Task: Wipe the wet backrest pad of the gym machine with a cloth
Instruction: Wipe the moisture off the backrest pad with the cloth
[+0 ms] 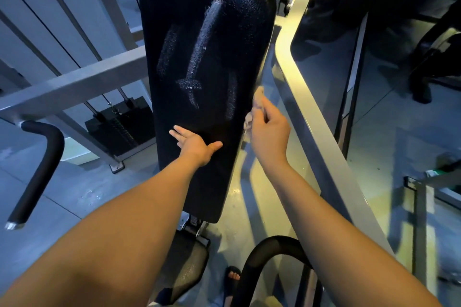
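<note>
Your left hand (194, 143) lies flat, fingers straight, on the lower half of the black backrest pad (224, 7). Your right hand (270, 129) grips a pale cloth (250, 117), bunched at the pad's right edge. Wet streaks (207, 40) glisten higher up the pad, above both hands. The grey machine frame (299, 70) runs just beside it.

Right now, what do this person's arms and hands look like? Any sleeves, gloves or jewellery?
Both arms are bare as far up as the view reaches: no sleeve edge shows on the left forearm or the right forearm. The left hand and the right hand wear no gloves. No watch or bracelet shows at either wrist, and no ring on the visible fingers.
</note>
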Available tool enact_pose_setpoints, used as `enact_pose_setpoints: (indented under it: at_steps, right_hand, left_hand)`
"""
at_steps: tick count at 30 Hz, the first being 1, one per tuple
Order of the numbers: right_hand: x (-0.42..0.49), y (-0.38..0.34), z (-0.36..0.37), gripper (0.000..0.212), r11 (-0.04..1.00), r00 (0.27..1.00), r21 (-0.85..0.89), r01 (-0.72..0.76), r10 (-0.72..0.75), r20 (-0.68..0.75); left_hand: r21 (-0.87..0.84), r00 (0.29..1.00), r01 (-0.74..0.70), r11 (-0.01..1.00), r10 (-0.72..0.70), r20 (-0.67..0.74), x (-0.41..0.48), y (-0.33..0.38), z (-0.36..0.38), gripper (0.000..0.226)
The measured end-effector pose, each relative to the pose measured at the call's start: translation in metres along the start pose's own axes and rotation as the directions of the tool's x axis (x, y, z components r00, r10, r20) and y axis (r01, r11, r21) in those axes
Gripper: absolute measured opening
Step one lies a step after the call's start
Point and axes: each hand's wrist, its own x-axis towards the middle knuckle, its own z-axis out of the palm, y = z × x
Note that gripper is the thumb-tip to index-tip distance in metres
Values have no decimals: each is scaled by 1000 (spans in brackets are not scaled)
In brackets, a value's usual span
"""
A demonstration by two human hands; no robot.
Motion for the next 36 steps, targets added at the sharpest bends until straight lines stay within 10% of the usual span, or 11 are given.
enact_pose_setpoints:
  at_steps: [6,13,16,21,27,32,36]
  right_hand:
    - [-16,19,12,37,950,991,-290,115,-128,-27]
    - [-28,31,-2,20,883,966,-468,19,106,238]
    - [-27,25,-13,39,903,951,-411,-129,231,208]
    - [-42,14,-31,32,965,946,-151,-217,245,212]
    - [-53,-8,-38,21,979,915,60,-195,160,370]
    - [-52,-12,-37,17,973,945,-192,127,-60,322]
    - [-54,-16,-40,37,849,831,-306,430,-241,501]
  left_hand:
    - [10,1000,2,1000,-2,-11,0,-2,2,132]
    - [45,1000,18,999,-18,-5,-10,1,-6,135]
    - [47,997,49,998,-52,63,-21,1,-22,125]
    - [-69,973,-229,971,229,-3,-49,-9,-34,34]
    - [-471,870,-402,785,487,70,-101,-2,-22,58]
    - [-587,902,-347,731,432,5,-114,5,-28,17]
    - [-723,886,-288,628,461,48,-119,9,-39,19]
